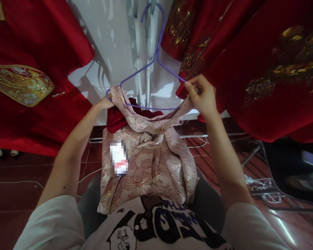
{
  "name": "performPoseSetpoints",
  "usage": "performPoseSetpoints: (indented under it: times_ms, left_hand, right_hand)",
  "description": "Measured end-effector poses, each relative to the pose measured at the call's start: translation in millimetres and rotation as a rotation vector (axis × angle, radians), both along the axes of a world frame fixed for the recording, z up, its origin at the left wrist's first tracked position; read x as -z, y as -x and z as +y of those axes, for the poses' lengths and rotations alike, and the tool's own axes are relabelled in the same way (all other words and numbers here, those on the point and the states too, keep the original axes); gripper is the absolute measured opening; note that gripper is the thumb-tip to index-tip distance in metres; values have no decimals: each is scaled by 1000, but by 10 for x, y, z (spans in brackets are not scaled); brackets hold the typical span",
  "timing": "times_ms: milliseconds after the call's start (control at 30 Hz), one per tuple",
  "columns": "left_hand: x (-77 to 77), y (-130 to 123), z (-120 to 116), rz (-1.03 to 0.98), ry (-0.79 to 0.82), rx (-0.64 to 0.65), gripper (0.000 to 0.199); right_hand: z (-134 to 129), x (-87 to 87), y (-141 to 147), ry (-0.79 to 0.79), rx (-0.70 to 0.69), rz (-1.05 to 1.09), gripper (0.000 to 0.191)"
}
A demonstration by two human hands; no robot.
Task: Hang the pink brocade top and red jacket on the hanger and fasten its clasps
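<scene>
A pink and gold brocade dress (143,170) lies over my lap, its neckline raised between my hands. A purple clothes hanger (139,70) stands inside the neckline, hook upward, with its left end through the left shoulder strap. My left hand (106,102) grips that strap by the hanger's end; the fingers are mostly hidden behind the cloth. With thumb and fingers closed, my right hand (203,96) pinches the hanger's right arm, and the right shoulder strap is gathered under it. Dark red cloth (116,120) shows behind the neckline. A blurred-out phone-like object (119,158) rests on the dress.
Red garments with gold embroidery hang at left (41,114) and right (240,76). A pale wall (114,31) with white vertical bars is ahead. White cables (272,198) lie on the red tiled floor, by a dark chair (289,173) with items on it.
</scene>
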State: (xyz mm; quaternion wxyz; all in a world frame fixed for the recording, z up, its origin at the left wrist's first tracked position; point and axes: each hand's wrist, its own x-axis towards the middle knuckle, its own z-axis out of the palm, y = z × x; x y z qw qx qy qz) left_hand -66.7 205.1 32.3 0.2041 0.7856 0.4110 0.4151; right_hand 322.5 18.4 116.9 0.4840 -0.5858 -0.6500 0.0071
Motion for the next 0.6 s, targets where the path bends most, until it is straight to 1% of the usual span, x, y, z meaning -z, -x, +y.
performPoseSetpoints:
  times_ms: [67, 100, 133, 167, 200, 233, 300, 367, 400, 500, 600]
  left_hand:
    - [-154, 139, -27, 54, 166, 29, 20]
    - [-238, 207, -54, 49, 234, 5, 19]
    - [-324, 267, -89, 24, 260, -42, 18]
    - [-412, 317, -133, -19, 233, -96, 19]
    - [-498, 353, -185, -38, 207, -114, 24]
    - [-582, 373, -244, -76, 164, -141, 34]
    - [-734, 361, -376, -116, 91, -123, 54]
    - [-862, 290, -514, -128, -3, -129, 66]
    - [-919, 238, -580, -151, -58, -160, 67]
    - [-1067, 33, -770, -235, -179, -258, 59]
    - [-1196, -242, -992, -305, -222, -287, 51]
  right_hand:
    - [1, 0, 0, 5, 0, 4, 40]
    - [-1, -1, 2, 8, 0, 4, 39]
    - [-5, -3, 6, 8, 1, 4, 37]
    - [-13, -7, 10, 6, 2, 4, 36]
    - [-26, -13, 16, 5, 2, 2, 35]
    - [-44, -22, 22, 5, 1, 0, 33]
    - [-98, -48, 34, 12, -5, -5, 31]
    - [-171, -86, 45, 22, -18, -11, 30]
    - [-213, -109, 51, 27, -27, -13, 30]
    - [-338, -186, 86, 40, -61, -9, 35]
    - [-437, -255, 150, 65, -107, 29, 36]
